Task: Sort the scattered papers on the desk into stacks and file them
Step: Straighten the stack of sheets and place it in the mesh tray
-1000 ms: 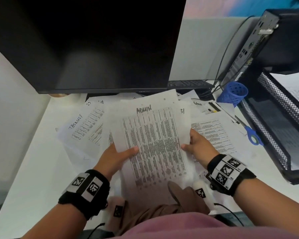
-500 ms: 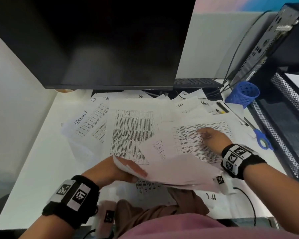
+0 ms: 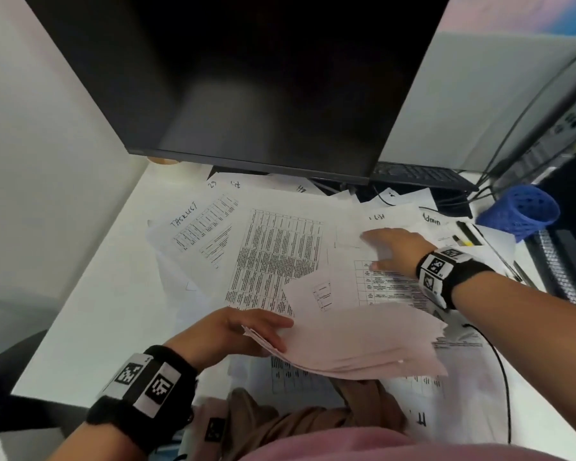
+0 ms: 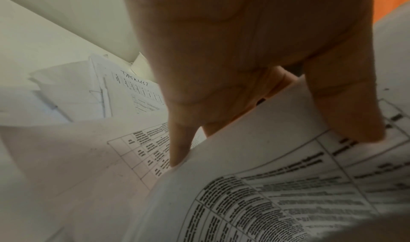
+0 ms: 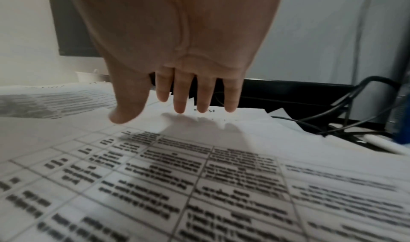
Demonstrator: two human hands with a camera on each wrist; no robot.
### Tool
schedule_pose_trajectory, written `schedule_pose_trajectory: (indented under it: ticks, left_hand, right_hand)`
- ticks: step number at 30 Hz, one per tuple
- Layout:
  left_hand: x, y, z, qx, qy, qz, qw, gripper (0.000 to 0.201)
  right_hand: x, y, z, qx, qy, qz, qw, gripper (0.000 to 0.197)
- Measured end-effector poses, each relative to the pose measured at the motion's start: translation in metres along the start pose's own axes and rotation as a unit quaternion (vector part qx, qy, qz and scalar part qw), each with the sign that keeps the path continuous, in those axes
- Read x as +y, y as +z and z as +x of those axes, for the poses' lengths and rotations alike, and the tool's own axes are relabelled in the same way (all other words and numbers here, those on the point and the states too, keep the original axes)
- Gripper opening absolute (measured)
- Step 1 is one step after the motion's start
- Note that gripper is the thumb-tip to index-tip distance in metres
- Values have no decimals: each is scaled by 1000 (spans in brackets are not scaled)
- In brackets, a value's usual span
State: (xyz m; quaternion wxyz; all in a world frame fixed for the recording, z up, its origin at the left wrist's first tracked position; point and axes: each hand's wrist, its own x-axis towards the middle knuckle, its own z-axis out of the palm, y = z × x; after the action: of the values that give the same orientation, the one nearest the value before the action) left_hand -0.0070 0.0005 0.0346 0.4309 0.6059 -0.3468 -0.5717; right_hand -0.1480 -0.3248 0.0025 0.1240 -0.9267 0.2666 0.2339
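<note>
Printed sheets [image 3: 273,254] lie scattered over the white desk [image 3: 90,311] below the monitor; one is hand-marked "TASKLIST" [image 3: 193,224], another "Admin" [image 3: 431,219]. My left hand [image 3: 246,331] grips a thin stack of papers [image 3: 356,344] by its left edge, held flat above the desk's front. In the left wrist view the thumb [image 4: 348,109] lies on top of that stack [image 4: 277,184] and the fingers go under it. My right hand [image 3: 389,244] is open, fingers straight, just over a table-printed sheet [image 5: 199,175] at the right; contact is unclear.
A dark monitor [image 3: 246,78] hangs over the desk's back. A keyboard [image 3: 419,174], cables [image 5: 355,116], a tipped blue mesh cup [image 3: 519,211], a computer case [image 3: 562,138] and a black mesh tray [image 3: 559,267] crowd the right. A wall [image 3: 30,161] bounds the left.
My right hand let go of the stack and reached forward onto the papers at the right. The left hand lowered the stack from upright to flat and kept hold of it.
</note>
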Motion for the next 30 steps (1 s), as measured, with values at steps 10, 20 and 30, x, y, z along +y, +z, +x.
schedule_pose_trajectory:
  ticks: [10, 20, 30]
  left_hand:
    - [-13, -6, -6, 98, 50, -32, 993, 27]
    - [-25, -18, 3, 155, 53, -73, 984, 61]
    - [-20, -21, 21, 171, 61, -88, 979, 32]
  right_hand:
    - [-1, 0, 18, -60, 5, -80, 995, 70]
    - [-15, 23, -6, -161, -1, -152, 975, 30]
    - [-7, -5, -63, 1, 72, 70, 995, 29]
